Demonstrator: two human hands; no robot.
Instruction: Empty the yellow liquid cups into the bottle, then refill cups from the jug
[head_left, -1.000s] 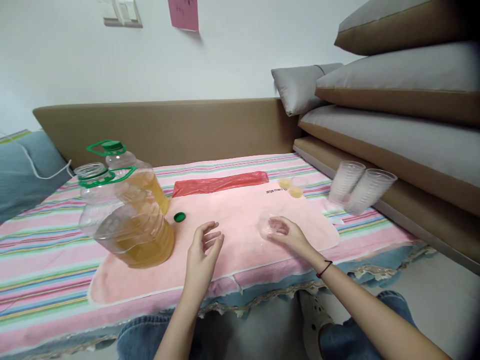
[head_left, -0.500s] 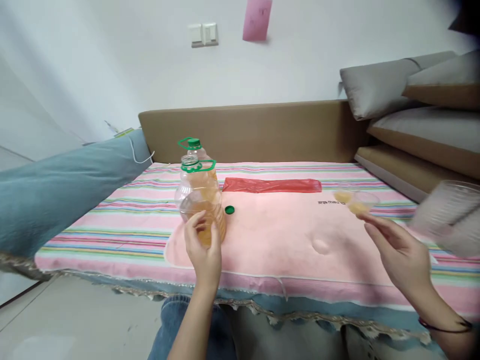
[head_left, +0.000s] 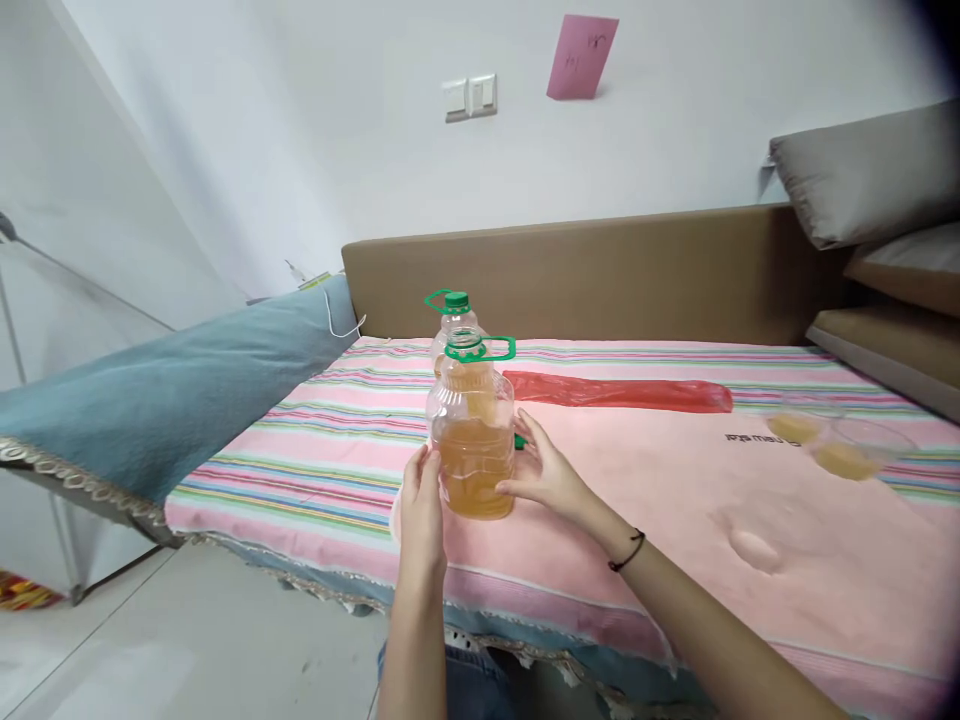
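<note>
An uncapped clear bottle with amber liquid and a green ring handle stands upright on the pink cloth. My left hand is at its left side and my right hand is at its right side, fingers round it from both sides. Behind it stands a second bottle with a green cap, partly hidden. A green cap lies just right of the front bottle, partly covered by my right hand. Two clear cups with yellowish liquid are at the far right of the cloth.
A folded red plastic bag lies behind the pink mat. The brown backrest runs along the wall. Grey cushions are stacked at the right, a blue armrest at the left.
My right hand has left the cups and come over to the front bottle. My left hand now touches the bottle's left side. The view has turned left.
</note>
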